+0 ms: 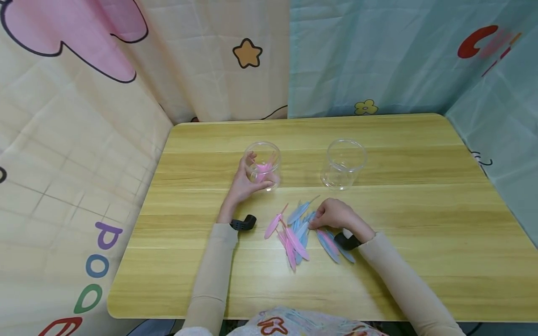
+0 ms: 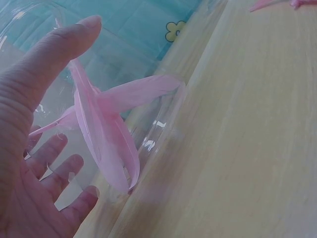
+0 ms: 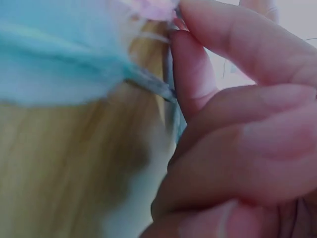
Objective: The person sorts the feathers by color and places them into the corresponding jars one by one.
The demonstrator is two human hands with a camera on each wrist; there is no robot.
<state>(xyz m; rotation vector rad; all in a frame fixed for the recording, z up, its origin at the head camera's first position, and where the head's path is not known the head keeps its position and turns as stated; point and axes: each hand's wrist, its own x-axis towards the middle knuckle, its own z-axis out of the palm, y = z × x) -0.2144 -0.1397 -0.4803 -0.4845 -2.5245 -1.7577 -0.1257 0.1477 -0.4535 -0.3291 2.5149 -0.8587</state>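
My left hand [image 1: 247,179] grips a clear plastic cup [image 1: 263,145], thumb on the near side and fingers round the far side. Inside it lie several pink feathers [image 2: 111,126]. Over the right part of a loose pile of feathers, my right hand [image 1: 336,215] has thumb and index finger pinched together at a feather; which one is hard to tell. Close to those fingertips, the right wrist view shows a blue feather [image 3: 59,59] and a bit of pink feather [image 3: 153,7]. Pink feathers [image 1: 296,242] lie left in the pile, blue feathers [image 1: 298,213] mostly in the middle.
A second clear cup [image 1: 343,163] stands upright at the back right of the wooden table [image 1: 420,210]. Blue feathers [image 1: 328,247] with a pink one between them lie below my right wrist. Printed curtains [image 1: 370,56] hang behind the table and along both sides.
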